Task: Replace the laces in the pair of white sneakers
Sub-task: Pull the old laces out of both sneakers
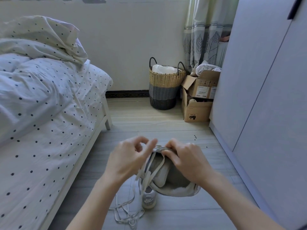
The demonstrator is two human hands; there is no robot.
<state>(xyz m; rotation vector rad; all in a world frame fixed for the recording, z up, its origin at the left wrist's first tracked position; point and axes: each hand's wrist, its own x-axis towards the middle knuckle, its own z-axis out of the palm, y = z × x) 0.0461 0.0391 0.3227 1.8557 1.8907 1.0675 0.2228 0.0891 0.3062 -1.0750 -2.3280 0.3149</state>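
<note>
1. Sneaker (167, 176) is being held low at frame centre, above the floor (166, 123).
2. Lace (150, 170) is being pinched by the left hand (131, 156); the right hand (186, 158) is being clamped on the sneaker's top edge.
3. Lace should be kept flat and untwisted while being threaded.

Bed (41, 105): left side of floor (166, 123)
Basket (164, 85): far wall, left of boxes (199, 95)
Wardrobe (259, 80): right
Sneaker (167, 178): between the hands (second sneaker (148, 199) beneath, on floor)
Loose laces (126, 211): near floor edge

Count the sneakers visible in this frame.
2. One sneaker is held up in front of the person, the right hand gripping its top and the left hand pinching its lace. The second sneaker sits on the floor beneath it, mostly hidden.
</note>
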